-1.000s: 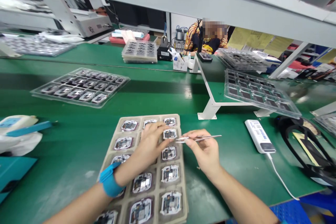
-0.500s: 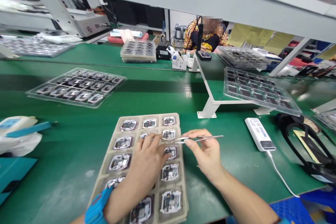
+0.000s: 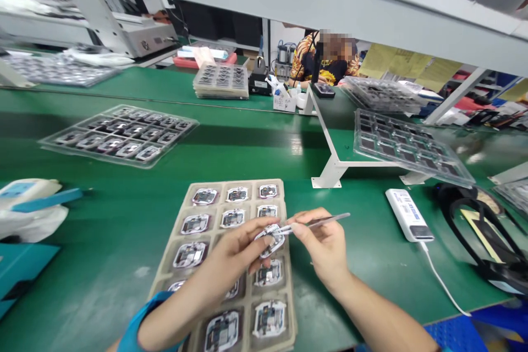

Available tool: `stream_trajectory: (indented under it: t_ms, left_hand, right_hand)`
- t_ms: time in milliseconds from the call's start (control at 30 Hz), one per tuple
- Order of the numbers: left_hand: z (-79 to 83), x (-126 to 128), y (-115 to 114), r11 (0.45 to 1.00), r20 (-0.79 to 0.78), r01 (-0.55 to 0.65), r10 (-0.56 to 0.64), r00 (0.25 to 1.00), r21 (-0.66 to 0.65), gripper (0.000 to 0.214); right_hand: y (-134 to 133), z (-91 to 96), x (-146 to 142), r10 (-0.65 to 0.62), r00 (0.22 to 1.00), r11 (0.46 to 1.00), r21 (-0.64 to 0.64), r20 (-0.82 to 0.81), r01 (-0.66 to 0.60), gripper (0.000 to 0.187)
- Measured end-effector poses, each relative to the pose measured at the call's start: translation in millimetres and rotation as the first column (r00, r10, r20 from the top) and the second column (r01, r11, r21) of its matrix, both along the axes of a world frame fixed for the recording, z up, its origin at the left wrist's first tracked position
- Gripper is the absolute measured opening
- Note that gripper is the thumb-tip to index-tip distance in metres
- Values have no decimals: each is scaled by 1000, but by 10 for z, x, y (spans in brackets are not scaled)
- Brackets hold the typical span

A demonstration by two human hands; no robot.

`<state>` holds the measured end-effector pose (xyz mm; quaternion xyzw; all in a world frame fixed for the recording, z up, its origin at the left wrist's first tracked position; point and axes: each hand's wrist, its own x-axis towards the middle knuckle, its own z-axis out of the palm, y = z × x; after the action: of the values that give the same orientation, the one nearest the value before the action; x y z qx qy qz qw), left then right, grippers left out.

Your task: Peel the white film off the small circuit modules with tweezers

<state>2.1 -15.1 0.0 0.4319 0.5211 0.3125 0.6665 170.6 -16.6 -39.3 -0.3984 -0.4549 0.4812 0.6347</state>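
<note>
Two hands busy here; the left hand (image 3: 241,246) has one small white-framed part (image 3: 269,239) pinched, thumb over its face and fingers underneath, held tilted above the right column of the tan tray (image 3: 291,308); the right hand (image 3: 324,242) is pinching metal tweezers (image 3: 330,220), tips up at the part's right side; can't tell if they're actually nipping anything. My guess is the part's light and stiff round the frame but fragile in the middle, with all that bare circuitry showing; the smooth rim may be a bit slippery too, so I'd take it by opposite sides of the frame and keep fingertips off the board; tweezers probably want a gentle touch, since a slip could scratch something. As for edges, the tray's right rim runs close by the hands, and its raised dividers could catch a part lowered crooked; there's green worktop (image 3: 111,214) on the left for moving, and more on the right before the white device (image 3: 406,214); the far right looks tighter, with the riser stand (image 3: 328,175) near the tray's far corner.
</note>
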Motion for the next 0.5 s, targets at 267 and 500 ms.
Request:
stream_trajectory:
  t_ms: [267, 500]
  left_hand:
    - [-95, 20, -114, 992, 53, -116, 119, 992, -57, 37]
    - [-86, 37, -102, 989, 49, -126, 130, 990, -80, 31]
  right_hand:
    - [0, -54, -23, 44, 998, 999, -2, 35, -44, 16]
    - [16, -48, -42, 75, 997, 996, 37, 7, -75, 20]
